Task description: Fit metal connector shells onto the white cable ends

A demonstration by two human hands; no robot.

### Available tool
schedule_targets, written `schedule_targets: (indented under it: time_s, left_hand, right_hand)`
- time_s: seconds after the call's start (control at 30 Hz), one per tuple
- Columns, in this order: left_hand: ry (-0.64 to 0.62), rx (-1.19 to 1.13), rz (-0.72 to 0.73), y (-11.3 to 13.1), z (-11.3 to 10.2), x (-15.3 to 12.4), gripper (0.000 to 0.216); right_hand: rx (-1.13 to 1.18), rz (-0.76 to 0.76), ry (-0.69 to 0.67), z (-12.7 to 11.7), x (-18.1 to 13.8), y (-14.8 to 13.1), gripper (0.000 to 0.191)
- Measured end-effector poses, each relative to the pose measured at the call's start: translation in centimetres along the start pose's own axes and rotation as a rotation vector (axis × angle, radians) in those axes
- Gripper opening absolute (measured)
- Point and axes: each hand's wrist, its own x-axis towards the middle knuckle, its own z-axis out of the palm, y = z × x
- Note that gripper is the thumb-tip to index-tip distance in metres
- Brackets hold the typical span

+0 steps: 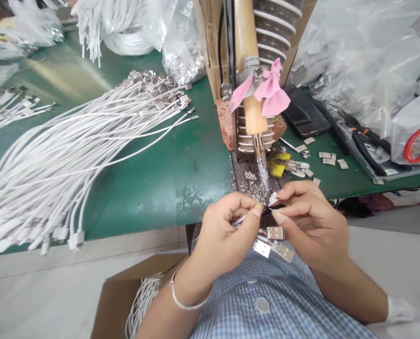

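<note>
My left hand and my right hand meet close to my chest at the table's front edge, both pinched on a thin cable end with a small metal connector held between the fingertips. Several metal connector shells on short wires hang below my fingers. Just above my hands points the tip of a soldering iron, whose wooden handle is fixed upright with a pink ribbon tied round it.
A large bundle of white cables covers the green table on the left. Loose metal shells, a black phone, pliers and red scissors lie right. A cardboard box with cables stands below.
</note>
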Motion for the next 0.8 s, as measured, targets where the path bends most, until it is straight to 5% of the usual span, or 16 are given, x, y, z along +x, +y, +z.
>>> schedule_targets:
  time_s: [0.8]
  left_hand:
    - [0.008,0.047,0.050,0.19,0.10,-0.11,0.013]
  right_hand:
    - [-0.054,-0.017,0.008,-0.04,-0.02,0.00,0.019]
